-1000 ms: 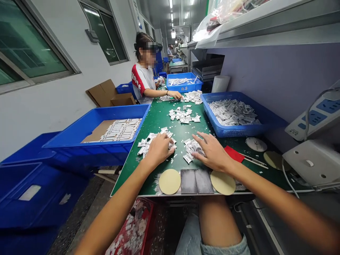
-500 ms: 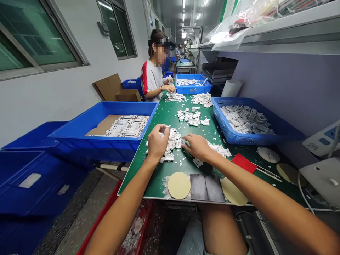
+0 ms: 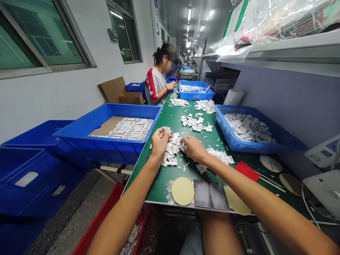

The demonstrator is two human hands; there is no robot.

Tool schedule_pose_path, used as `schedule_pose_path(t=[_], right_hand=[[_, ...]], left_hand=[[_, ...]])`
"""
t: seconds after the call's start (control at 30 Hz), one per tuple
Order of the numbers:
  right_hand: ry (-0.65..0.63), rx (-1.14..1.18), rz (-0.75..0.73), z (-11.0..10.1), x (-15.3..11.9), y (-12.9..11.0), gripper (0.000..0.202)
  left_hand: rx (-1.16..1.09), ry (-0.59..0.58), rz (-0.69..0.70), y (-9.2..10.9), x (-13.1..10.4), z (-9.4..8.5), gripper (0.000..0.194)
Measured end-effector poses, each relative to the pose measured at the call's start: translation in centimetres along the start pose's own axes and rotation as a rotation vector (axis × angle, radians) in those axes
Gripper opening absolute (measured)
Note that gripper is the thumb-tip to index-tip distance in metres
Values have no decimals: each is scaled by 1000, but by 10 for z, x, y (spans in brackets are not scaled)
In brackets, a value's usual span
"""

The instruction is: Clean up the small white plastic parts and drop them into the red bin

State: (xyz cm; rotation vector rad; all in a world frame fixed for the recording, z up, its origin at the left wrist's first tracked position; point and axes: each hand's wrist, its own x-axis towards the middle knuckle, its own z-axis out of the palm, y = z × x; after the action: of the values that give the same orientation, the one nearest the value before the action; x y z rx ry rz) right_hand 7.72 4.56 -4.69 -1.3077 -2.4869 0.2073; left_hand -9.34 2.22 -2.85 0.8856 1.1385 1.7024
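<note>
My left hand [image 3: 160, 143] is closed, pinching a small white plastic piece [image 3: 167, 130] between thumb and fingers above the table. Just below and beside it lies a heap of similar white plastic pieces [image 3: 172, 150]. At the right edge of this heap is my right hand [image 3: 194, 148], its fingers curled and pressed together; whatever they hold is too small to make out. Another pile of white pieces [image 3: 221, 156] lies partly behind my right forearm. The green table [image 3: 159, 184] is sprinkled with tiny white scraps.
Left of the table stands a blue bin [image 3: 106, 136] with rows of flat white parts. A blue basket [image 3: 233, 143] full of white pieces sits at the right. Yellow discs [image 3: 182, 191] and dark sanding sheets [image 3: 211, 194] line the front edge. A co-worker [image 3: 159, 78] works further back.
The camera view has shifted slightly. My left hand has turned so the white piece shows more, and the right fingers have drawn together. The co-worker has bent the head and raised the hands.
</note>
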Motion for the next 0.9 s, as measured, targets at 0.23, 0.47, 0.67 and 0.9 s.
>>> schedule_pose_path(t=[0.23, 0.47, 0.67, 0.9], right_hand=[[150, 216, 17, -17, -6, -1, 33], [198, 753, 188, -78, -50, -11, 31], [260, 1663, 762, -93, -119, -19, 34], [182, 1604, 790, -68, -169, -28, 41]], left_hand=[[-103, 44, -108, 5, 0, -2, 42], [-115, 63, -150, 6, 1, -5, 36], [14, 49, -100, -3, 4, -9, 37], [236, 11, 154, -4, -2, -1, 43]])
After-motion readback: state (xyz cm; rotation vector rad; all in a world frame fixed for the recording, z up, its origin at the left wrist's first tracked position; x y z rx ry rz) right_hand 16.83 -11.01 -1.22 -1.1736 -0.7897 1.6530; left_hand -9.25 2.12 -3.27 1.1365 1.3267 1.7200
